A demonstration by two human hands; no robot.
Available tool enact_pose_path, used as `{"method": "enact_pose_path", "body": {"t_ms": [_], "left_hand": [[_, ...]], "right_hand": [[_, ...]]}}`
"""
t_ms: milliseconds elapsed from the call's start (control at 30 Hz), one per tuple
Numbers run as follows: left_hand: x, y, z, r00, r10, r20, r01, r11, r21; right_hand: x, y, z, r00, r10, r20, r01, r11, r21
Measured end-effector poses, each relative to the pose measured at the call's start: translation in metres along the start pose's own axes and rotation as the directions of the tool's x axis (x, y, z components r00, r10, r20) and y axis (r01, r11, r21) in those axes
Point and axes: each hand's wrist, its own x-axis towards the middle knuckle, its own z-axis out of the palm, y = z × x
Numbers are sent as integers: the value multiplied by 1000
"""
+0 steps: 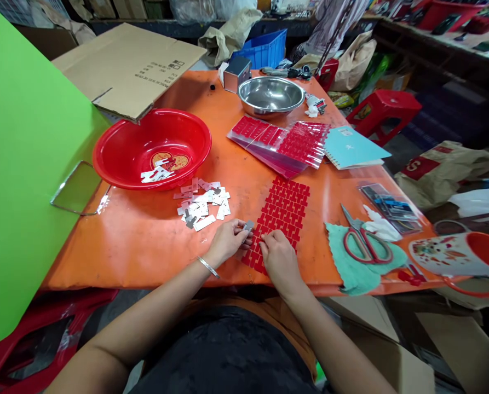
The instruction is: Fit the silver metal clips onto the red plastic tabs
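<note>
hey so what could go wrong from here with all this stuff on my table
The mug is by the table's edge, so a nudge might topple it. The scissors' blades are bare; reaching right could nick your right hand. The small grey piece in your left hand might slip away.

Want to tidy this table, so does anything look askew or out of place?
The cardboard sits askew, one corner jutting over the red basin's rim. The green cloth under the scissors is rumpled at the table's front edge. I see no spill.
</note>
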Motion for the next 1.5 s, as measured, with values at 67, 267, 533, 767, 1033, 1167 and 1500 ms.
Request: {"method": "enact_pose_path", "body": {"t_ms": [67, 267, 533, 767, 1033, 1167, 1500], "left_hand": [[1, 0, 0, 1000, -7, 2, 7, 1000, 1], [1, 0, 0, 1000, -5, 5, 5, 1000, 3], [0, 0, 1, 1000, 9, -19, -9, 1000, 3], [-8, 9, -2, 999, 30, 28, -25, 989, -147], [-31, 11, -6, 991, 58, 124, -21, 960, -280], [-32, 9, -5, 993, 54, 106, -21, 956, -292], [-30, 9, -3, 990, 83, 113, -51, 963, -263]], "right_hand": [[-4, 1, 4, 999, -35, -34, 35, 999, -4], [-3, 7, 8, 986, -46, -162, 79, 975, 208], [-3, 14, -10, 979, 203, 2, -143, 681, 718], [3, -7, -14, 954, 300, 31, -169, 448, 878], [10, -26, -11, 958, 286, 28, -141, 379, 914], [7, -28, -9, 960, 277, 34, -143, 383, 913], [4, -27, -6, 960, 277, 34, -151, 412, 899]]}}
